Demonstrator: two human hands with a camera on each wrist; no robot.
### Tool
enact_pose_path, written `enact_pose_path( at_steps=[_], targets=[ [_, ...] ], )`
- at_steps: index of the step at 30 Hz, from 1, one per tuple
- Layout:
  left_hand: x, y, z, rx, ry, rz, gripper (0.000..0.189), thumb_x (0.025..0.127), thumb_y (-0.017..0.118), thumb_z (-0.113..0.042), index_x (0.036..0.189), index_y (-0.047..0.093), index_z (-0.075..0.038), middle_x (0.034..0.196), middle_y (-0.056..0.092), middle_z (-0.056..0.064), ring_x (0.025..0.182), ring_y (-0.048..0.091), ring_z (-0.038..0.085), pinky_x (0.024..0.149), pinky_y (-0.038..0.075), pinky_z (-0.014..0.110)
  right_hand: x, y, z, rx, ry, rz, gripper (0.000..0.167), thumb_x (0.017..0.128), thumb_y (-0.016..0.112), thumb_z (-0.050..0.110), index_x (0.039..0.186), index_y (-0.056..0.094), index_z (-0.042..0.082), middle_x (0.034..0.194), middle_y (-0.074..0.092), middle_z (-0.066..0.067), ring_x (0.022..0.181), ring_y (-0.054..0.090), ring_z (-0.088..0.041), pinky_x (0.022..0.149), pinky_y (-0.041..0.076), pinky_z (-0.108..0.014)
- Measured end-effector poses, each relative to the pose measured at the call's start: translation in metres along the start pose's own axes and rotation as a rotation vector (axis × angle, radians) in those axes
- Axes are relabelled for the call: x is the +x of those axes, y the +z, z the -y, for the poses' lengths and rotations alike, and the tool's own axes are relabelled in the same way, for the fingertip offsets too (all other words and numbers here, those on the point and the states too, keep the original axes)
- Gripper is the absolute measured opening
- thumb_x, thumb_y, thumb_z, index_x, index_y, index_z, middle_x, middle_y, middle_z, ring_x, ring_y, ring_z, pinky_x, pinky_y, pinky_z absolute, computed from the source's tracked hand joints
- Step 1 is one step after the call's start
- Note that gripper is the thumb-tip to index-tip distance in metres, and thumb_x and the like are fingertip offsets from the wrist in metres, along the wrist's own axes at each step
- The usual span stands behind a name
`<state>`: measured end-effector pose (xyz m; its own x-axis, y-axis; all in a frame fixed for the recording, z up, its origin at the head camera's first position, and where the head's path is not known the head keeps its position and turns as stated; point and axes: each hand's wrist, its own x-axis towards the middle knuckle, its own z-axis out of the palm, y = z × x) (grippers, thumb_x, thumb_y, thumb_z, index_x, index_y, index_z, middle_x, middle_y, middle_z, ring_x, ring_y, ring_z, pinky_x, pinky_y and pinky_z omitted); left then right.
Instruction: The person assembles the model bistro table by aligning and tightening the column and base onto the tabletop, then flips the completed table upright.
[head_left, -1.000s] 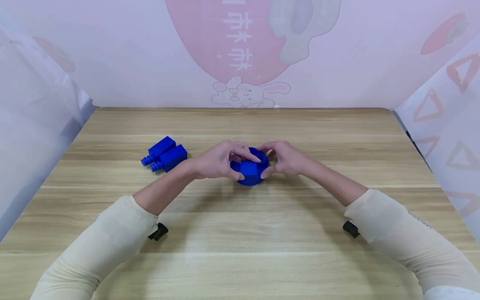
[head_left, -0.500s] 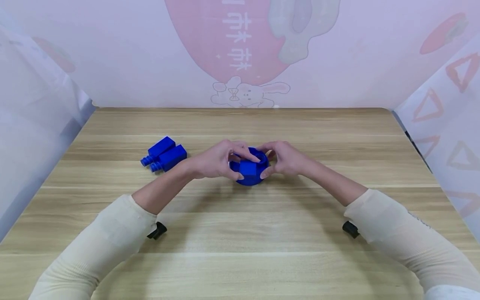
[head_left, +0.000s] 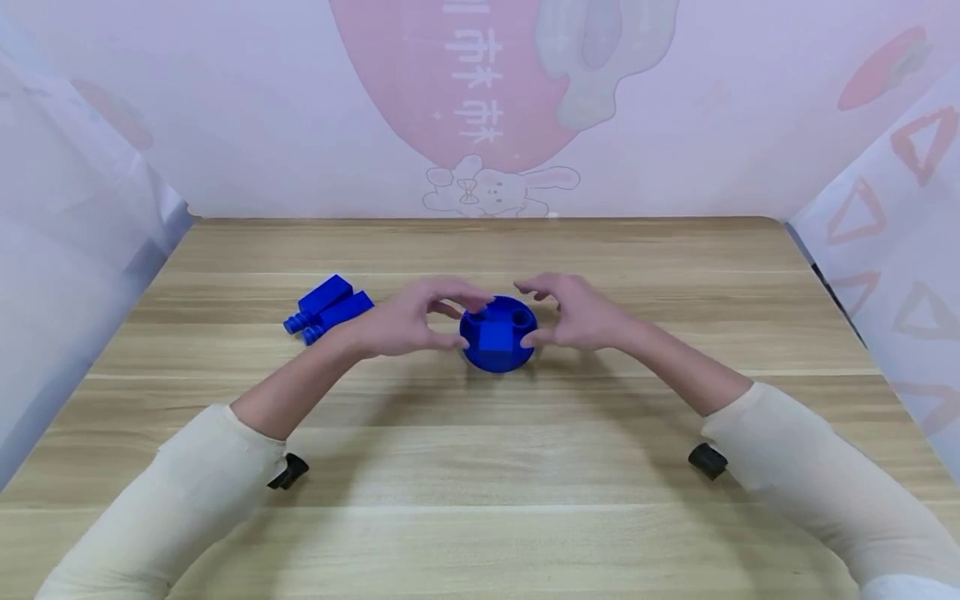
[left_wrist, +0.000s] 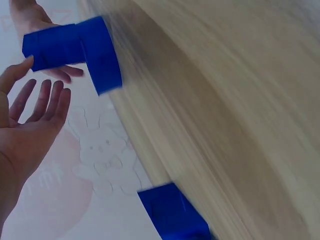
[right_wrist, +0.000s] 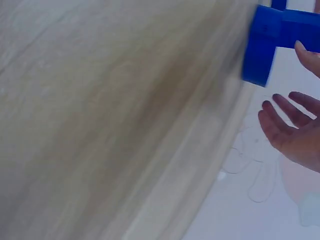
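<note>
A round blue base with round sockets in its top stands on the table. One blue square block rises upright from it; the block shows as a long post in the left wrist view. My left hand is on the base's left side, fingers spread, holding nothing. On the other side my right hand has its fingers apart and holds nothing, its thumb tip overlapping the base's right edge. The left wrist view shows the left hand with straight, parted fingers.
Two blue square blocks, a farther block and a nearer block, lie side by side left of my left hand, threaded ends toward me. The wooden table ends at a printed backdrop.
Both hands have let go and drawn apart, the left to the left and the right to the right. The round base stays in place, with its sockets now uncovered.
</note>
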<state>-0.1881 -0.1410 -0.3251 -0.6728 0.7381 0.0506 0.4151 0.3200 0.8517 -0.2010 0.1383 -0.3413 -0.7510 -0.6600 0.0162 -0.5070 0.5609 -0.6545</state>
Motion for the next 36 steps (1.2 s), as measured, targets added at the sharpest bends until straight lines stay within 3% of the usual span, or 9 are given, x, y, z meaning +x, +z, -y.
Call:
enact_pose_path(
  at_steps=[4, 8, 14, 20, 27, 32, 36],
  targets=[
    [-0.013, -0.018, 0.006, 0.144, -0.085, -0.129, 0.044, 0.090, 0.072, 0.009, 0.133, 0.063, 0.006, 0.133, 0.064, 0.023, 0.122, 0.059, 0.042, 0.103, 0.051, 0.054, -0.005, -0.007, 0.011, 0.032, -0.074, -0.039, 0.067, 0.085, 0.084, 0.012, 0.143, 0.055, -0.006, 0.138, 0.063, -0.023, 0.124, 0.060, -0.041, 0.095, 0.054, -0.057],
    [-0.025, -0.032, 0.013, 0.302, -0.171, -0.211, 0.039, 0.091, 0.072, 0.006, 0.129, 0.066, 0.008, 0.127, 0.066, 0.025, 0.119, 0.059, 0.042, 0.100, 0.052, 0.054, -0.007, -0.007, 0.019, 0.055, -0.155, -0.001, 0.063, 0.086, 0.083, 0.012, 0.141, 0.058, -0.005, 0.135, 0.065, -0.020, 0.121, 0.062, -0.037, 0.092, 0.056, -0.057],
    [-0.035, -0.045, 0.024, 0.533, -0.252, -0.251, 0.040, 0.091, 0.074, 0.000, 0.127, 0.065, 0.013, 0.125, 0.063, 0.030, 0.116, 0.059, 0.043, 0.100, 0.050, 0.056, -0.009, 0.002, 0.027, 0.038, -0.180, 0.044, 0.056, 0.085, 0.084, 0.017, 0.135, 0.065, 0.000, 0.133, 0.066, -0.015, 0.116, 0.063, -0.031, 0.091, 0.057, -0.050],
    [-0.040, -0.050, 0.033, 0.718, -0.339, -0.245, 0.041, 0.089, 0.077, -0.005, 0.125, 0.066, 0.013, 0.125, 0.062, 0.033, 0.114, 0.062, 0.046, 0.097, 0.053, 0.057, -0.007, 0.011, 0.028, -0.020, -0.182, -0.016, 0.046, 0.085, 0.087, 0.022, 0.123, 0.071, 0.002, 0.120, 0.071, -0.011, 0.106, 0.066, -0.026, 0.085, 0.059, -0.041],
    [-0.043, -0.053, 0.037, 0.787, -0.368, -0.216, 0.044, 0.088, 0.079, -0.005, 0.126, 0.065, 0.014, 0.126, 0.061, 0.034, 0.115, 0.061, 0.049, 0.097, 0.052, 0.058, -0.007, 0.011, 0.022, 0.053, -0.207, -0.050, 0.036, 0.084, 0.085, 0.007, 0.116, 0.069, 0.000, 0.107, 0.074, -0.012, 0.098, 0.067, -0.025, 0.080, 0.059, -0.047],
    [-0.044, -0.053, 0.039, 0.823, -0.346, -0.199, 0.044, 0.086, 0.082, -0.005, 0.124, 0.066, 0.013, 0.120, 0.068, 0.032, 0.116, 0.060, 0.051, 0.099, 0.050, 0.060, -0.012, 0.003, 0.017, 0.057, -0.226, -0.027, 0.033, 0.085, 0.077, -0.004, 0.117, 0.070, 0.001, 0.109, 0.073, -0.010, 0.101, 0.064, -0.025, 0.079, 0.057, -0.052],
    [-0.044, -0.054, 0.042, 0.835, -0.331, -0.205, 0.044, 0.085, 0.083, -0.004, 0.123, 0.067, 0.012, 0.114, 0.071, 0.029, 0.113, 0.061, 0.051, 0.098, 0.050, 0.061, -0.016, -0.006, 0.012, 0.056, -0.188, -0.003, 0.034, 0.086, 0.068, -0.011, 0.118, 0.070, 0.002, 0.114, 0.073, -0.009, 0.106, 0.063, -0.025, 0.082, 0.057, -0.051]
  ],
)
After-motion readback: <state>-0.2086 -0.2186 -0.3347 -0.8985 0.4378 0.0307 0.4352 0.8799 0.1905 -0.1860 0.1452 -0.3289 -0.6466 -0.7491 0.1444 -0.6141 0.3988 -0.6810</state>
